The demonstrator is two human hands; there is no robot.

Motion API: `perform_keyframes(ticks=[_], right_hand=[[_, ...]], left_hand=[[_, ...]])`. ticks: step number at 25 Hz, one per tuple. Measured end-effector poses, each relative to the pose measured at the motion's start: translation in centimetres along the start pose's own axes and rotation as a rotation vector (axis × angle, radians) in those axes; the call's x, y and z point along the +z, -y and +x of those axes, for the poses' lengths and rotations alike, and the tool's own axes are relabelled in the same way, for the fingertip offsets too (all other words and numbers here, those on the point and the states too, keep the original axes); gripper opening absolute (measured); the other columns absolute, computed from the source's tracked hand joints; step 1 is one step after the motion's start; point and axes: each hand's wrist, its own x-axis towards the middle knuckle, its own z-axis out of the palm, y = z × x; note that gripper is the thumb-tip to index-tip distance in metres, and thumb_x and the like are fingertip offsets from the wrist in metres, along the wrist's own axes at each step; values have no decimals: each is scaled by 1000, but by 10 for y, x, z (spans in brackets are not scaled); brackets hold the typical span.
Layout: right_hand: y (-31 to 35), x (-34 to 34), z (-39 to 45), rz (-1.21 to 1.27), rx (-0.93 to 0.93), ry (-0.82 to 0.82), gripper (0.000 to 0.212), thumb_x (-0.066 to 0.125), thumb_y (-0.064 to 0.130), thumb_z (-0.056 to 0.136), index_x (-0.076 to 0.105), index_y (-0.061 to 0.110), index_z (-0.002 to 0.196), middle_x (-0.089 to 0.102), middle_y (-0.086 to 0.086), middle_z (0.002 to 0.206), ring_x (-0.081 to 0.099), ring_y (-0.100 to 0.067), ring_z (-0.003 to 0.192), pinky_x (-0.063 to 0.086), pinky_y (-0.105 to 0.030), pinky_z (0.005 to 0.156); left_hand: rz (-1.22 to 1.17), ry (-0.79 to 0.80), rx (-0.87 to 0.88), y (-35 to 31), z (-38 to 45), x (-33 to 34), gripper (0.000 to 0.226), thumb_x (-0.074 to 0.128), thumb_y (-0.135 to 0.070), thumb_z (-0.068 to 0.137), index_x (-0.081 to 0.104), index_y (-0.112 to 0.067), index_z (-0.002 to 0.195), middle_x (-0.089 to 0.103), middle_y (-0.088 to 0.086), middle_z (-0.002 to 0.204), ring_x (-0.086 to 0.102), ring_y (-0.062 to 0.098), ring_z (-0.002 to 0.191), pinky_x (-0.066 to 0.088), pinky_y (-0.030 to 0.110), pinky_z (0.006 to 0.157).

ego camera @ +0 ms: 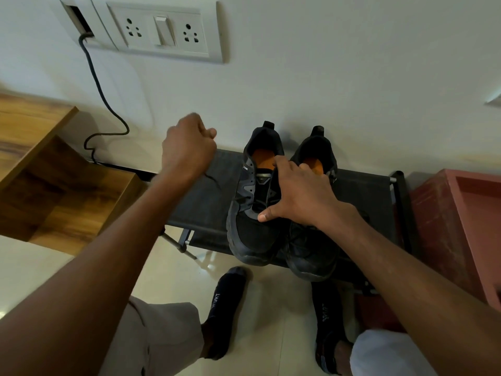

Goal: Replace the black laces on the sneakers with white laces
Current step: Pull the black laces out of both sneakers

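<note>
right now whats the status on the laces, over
Left hand pulling black lace out of left sneaker. Right hand pressing on both sneakers. No white laces in view.

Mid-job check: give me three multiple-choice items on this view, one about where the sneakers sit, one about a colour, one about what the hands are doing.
1. The two black sneakers stand on:
A. the dark fabric shoe rack
B. the tiled floor
C. the wooden cabinet

2. The insoles inside the sneakers are:
A. white
B. orange
C. blue

3. The left hand is:
A. flat on the wall
B. inside a sneaker
C. raised in a fist, pulling a thin black lace

Answers:
1 A, their soles rest on the rack's fabric top.
2 B, orange shows in both openings.
3 C, the lace runs from the fist to the left sneaker, which the right hand steadies.
</note>
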Motion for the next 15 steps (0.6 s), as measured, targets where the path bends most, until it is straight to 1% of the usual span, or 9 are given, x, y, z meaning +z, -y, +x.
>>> perform_keyframes(ticks=[1,3,4,5,7,8,10,12,15], right_hand=[[1,0,0,-1,0,4,123,84,71,67,18,21,158,43,-5,156,40,-32,143,36,-65,113],[3,-1,-1,8,1,3,122,85,69,68,18,24,159,39,-6,156,40,-32,143,37,-65,111],[5,-2,-2,7,-3,-14,116,86,66,69,22,25,157,39,-7,153,41,-32,141,38,-64,109],[8,-1,-2,12,-15,-57,105,85,63,73,30,25,154,42,-6,148,45,-31,137,40,-62,107],[17,2,-2,93,-69,-215,63,80,54,84,53,26,134,50,-2,133,54,-25,124,44,-54,103],[22,5,-2,147,-91,-267,43,76,49,90,60,26,122,54,0,127,57,-23,117,46,-53,103],[31,11,-3,131,-91,-227,25,68,41,98,66,23,116,56,-2,125,60,-25,114,46,-55,105],[34,17,-5,69,-44,-135,25,64,36,101,68,21,120,53,-6,126,59,-27,113,46,-53,103],[31,18,-4,142,-28,-145,14,66,27,99,74,22,110,53,-5,116,60,-27,106,51,-52,97]], left_hand=[[89,117,31,3,-2,-6,23,63,-27,100,66,-9,86,63,-7,71,64,17,70,57,34,70],[244,499,-31,6,-14,-6,37,68,-39,98,70,-7,80,70,3,66,66,14,56,56,29,58],[351,588,-45,6,-18,-3,39,70,-44,95,71,-8,79,72,5,68,66,14,56,52,27,55],[447,592,-22,4,-18,1,40,73,-47,91,71,-8,81,73,7,75,67,16,63,51,29,59],[619,499,60,-1,-18,1,47,80,-51,83,67,-12,105,71,9,109,65,23,95,54,42,85],[670,470,112,-2,-19,0,66,85,-52,77,59,-16,126,62,9,130,59,29,115,49,52,101],[615,542,217,-2,-21,3,123,94,-49,63,21,-27,159,26,7,163,34,38,146,33,62,117],[502,671,264,-4,-31,12,150,99,-43,56,-7,-39,161,-3,1,171,19,42,154,31,64,119],[453,766,257,0,-35,36,155,100,-39,55,-17,-51,156,-3,2,171,27,44,151,39,61,114]])
